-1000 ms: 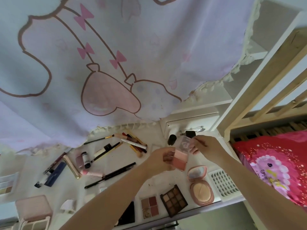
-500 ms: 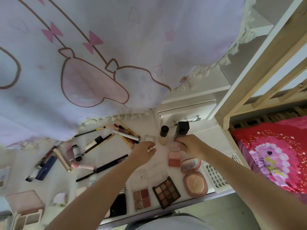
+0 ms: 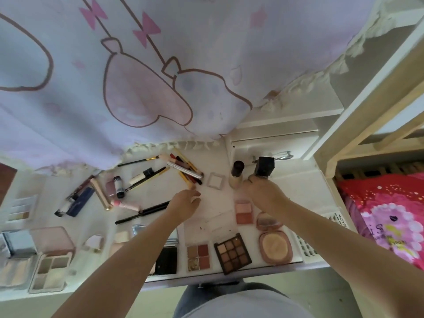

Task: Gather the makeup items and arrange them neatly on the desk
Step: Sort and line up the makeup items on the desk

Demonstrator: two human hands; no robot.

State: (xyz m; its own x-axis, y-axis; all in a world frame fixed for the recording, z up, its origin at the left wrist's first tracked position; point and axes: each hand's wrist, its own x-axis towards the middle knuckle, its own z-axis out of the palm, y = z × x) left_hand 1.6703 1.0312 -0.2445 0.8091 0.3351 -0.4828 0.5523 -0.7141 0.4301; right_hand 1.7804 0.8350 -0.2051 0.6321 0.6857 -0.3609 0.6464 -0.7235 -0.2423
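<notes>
Makeup lies scattered over the white desk (image 3: 220,210). My right hand (image 3: 263,195) is curled around the lower part of a black-capped square bottle (image 3: 265,166) that stands at the back beside a foundation bottle (image 3: 237,174). With its fingers apart, my left hand (image 3: 185,203) holds nothing, and its fingertips are close to a heap of pencils (image 3: 187,168). A pink blush palette (image 3: 244,211) lies between my forearms. Along the front edge sit a round open compact (image 3: 275,245), a brown nine-pan palette (image 3: 232,253) and a four-pan palette (image 3: 198,254).
A printed curtain (image 3: 137,76) hangs over the back of the desk. A white drawer unit (image 3: 275,145) stands behind the bottles. A wooden bed frame (image 3: 367,106) and red bedding (image 3: 390,214) lie to the right. More palettes (image 3: 50,269), lipsticks (image 3: 119,187) and a lash tray (image 3: 305,247) crowd the desk.
Both hands held the pink blush palette; it now lies on the desk. My right hand has moved back to the black-capped bottle, and my left hand has gone left toward the pencils.
</notes>
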